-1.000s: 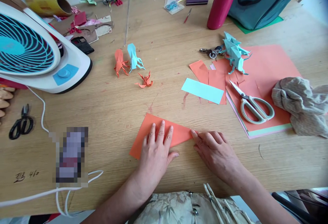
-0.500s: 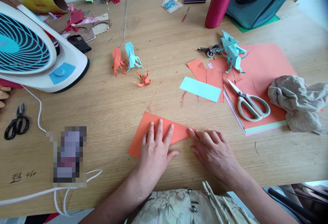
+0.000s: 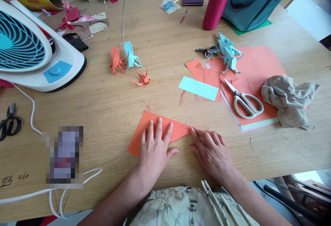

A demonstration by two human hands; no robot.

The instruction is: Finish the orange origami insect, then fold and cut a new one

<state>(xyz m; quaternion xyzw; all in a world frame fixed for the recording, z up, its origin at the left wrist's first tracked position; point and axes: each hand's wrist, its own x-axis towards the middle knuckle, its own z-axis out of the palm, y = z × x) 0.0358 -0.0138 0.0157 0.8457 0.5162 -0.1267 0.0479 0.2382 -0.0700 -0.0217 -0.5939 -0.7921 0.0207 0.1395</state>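
Observation:
A folded sheet of orange paper (image 3: 137,133) lies on the table before me, wide at the left and tapering to a narrow tip at the right. My left hand (image 3: 155,146) rests flat on it with the fingers spread, thumb out over the bare wood. At the narrow tip, my right hand (image 3: 212,150) is closed, its fingers bent and together, with the index fingertip pressed on the paper. Beyond the paper stand an orange folded-paper figure (image 3: 116,60), a light-blue one (image 3: 131,55) and a small orange one (image 3: 142,78).
White-handled scissors (image 3: 245,102) lie on an orange paper stack (image 3: 269,60), beside a crumpled grey cloth (image 3: 287,98). Blue paper figures (image 3: 229,53), a blue strip (image 3: 198,88) and a red bottle (image 3: 217,5) stand or lie nearby. A fan (image 3: 59,64) and black-handled snips (image 3: 11,122) are left.
The view has shifted slightly, so most things appear a little further left. Both hands keep their places on the orange paper, and its shape looks the same.

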